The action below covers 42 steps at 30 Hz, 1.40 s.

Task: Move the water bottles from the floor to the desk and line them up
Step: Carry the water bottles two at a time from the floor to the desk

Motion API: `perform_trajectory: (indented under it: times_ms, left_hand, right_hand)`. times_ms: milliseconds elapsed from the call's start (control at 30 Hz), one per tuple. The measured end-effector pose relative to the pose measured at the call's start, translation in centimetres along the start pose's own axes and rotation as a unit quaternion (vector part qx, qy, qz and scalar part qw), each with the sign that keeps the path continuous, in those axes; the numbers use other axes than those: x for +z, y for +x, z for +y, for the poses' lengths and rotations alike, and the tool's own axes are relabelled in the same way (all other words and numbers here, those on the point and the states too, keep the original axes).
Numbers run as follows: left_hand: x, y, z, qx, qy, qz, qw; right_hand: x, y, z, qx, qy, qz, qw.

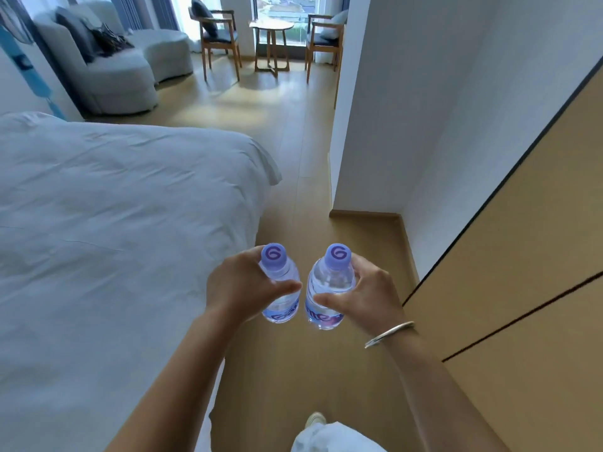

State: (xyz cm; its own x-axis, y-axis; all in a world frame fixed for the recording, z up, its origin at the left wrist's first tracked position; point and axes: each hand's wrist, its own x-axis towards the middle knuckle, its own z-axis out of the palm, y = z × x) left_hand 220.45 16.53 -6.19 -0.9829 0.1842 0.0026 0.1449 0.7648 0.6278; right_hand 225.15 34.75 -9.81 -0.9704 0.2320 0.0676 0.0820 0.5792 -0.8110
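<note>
- Left hand (241,285) closed around left bottle (280,288), held in the air above the floor (293,197), beside the bed (114,207).
- Right hand (368,295) closed around right bottle (328,288), bracelet (388,334) on the wrist.
- Both bottles roughly upright, long axes near vertical, purple caps up toward the camera, bases toward the floor.
- Bottles side by side, close but apart.

Bottle labels (284,313) blurred, part hidden by hands (241,288); shoe (315,419) mostly hidden.
</note>
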Motion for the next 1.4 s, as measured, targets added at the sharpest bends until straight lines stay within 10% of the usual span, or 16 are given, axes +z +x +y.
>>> perform_trajectory:
  times_ms: [1400]
  left_hand:
    - [4.8,83.3,2.3,0.007,0.051,-0.032,0.998]
  right_hand:
    - [3.8,81.1,7.7,0.035,-0.034,-0.023,0.999]
